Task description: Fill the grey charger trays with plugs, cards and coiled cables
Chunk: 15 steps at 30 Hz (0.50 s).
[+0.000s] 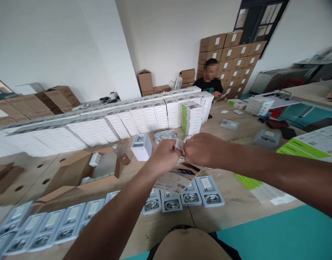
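Note:
My left hand (166, 156) and my right hand (202, 150) meet over the middle of the table, both closed with fingers pinched at the top end of a printed carton (171, 181). A white flap of it shows between the fingers. The carton hangs tilted, with small print on a pale face and a dark picture beside it; whether it is folded flat I cannot tell. Below it lie several grey trays (209, 191), each with a white piece and a coiled cable. Just beyond my hands are a bundle of white cables (165, 135) and a pale box-shaped tray stack (141, 147).
A long row of white boxes (144, 117) spans the table's back. To the left stand an open cardboard box (71, 169) and a bottle (121, 154). Green-and-white cartons (304, 148) lie at right. A person (209, 81) sits across, before stacked brown boxes (236, 61).

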{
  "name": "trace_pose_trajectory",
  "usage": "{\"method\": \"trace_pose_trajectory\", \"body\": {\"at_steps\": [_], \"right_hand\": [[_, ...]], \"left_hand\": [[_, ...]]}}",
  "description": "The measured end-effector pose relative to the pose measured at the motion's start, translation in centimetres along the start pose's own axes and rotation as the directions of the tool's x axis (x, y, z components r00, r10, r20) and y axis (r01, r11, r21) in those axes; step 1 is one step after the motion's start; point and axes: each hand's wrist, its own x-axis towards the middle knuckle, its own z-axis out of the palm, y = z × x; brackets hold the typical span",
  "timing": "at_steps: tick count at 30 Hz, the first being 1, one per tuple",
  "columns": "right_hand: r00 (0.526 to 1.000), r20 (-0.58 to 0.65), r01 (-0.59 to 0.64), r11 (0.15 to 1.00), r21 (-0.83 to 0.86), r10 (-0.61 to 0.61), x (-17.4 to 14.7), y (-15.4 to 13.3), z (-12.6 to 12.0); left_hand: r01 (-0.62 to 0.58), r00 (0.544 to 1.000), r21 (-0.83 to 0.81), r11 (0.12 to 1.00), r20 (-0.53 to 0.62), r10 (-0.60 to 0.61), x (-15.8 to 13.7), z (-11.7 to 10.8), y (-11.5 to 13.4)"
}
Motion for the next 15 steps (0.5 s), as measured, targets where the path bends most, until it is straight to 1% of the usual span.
{"method": "trace_pose_trajectory", "body": {"at_steps": [2,4,6,9,12,15], "right_hand": [[0.998,0.029,0.061,0.997,-0.04,-0.06,0.0,0.1,0.0],[0.997,0.046,0.069,0.997,-0.039,-0.067,-0.1,0.2,-0.1],[0.999,0.029,0.027,1.0,-0.011,-0.026,-0.2,0.3,0.0],[0.997,-0.033,-0.075,0.997,0.031,0.076,-0.3,0.2,0.1],[0.984,-0.072,-0.16,0.987,0.033,0.162,-0.4,0.3,-0.1],[0.975,-0.096,-0.196,0.979,0.056,0.201,-0.6,0.5,-0.7]], "left_hand": [[-0.006,1.0,-0.019,1.0,0.008,0.006,-0.1,0.0,-0.1],[-0.016,1.0,-0.037,0.999,0.015,0.017,-0.1,-0.2,-0.3],[-0.007,1.0,-0.053,0.999,0.022,0.008,-0.1,-0.4,-0.6],[0.032,0.999,-0.108,0.994,0.021,-0.03,-0.1,-0.8,-1.0],[0.024,1.0,-0.212,0.977,-0.01,-0.027,-0.1,-1.0,-1.2],[-0.001,0.999,-0.339,0.941,-0.043,-0.014,-0.2,-1.2,-1.3]]}}
